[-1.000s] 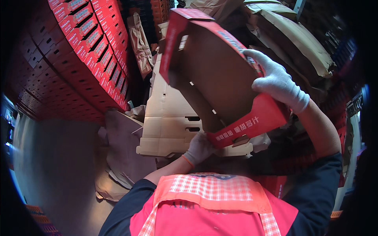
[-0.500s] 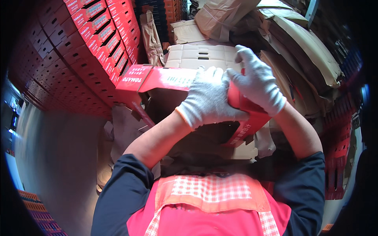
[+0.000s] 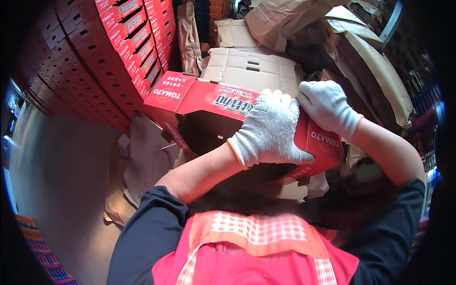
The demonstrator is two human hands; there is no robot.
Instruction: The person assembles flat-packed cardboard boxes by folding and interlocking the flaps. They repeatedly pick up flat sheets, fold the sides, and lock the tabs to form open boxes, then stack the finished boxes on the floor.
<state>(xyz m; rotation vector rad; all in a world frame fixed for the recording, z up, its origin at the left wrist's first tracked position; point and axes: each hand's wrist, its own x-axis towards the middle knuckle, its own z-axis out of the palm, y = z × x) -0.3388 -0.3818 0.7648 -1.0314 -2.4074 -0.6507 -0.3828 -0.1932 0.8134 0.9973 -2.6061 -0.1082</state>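
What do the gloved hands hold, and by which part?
A red carton: left hand across its printed side, near the right end; right hand curled at the far right corner.

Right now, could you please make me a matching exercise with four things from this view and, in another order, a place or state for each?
1. Left hand
2. Right hand
3. Stacked red boxes
4. Pale cardboard

A. At the upper left of the view
B. Curled, near the right end of the held box
C. Slotted, lying beyond the held box
D. Laid over the held box, thumb spread from the other fingers

Pairs: 1-D, 2-B, 3-A, 4-C
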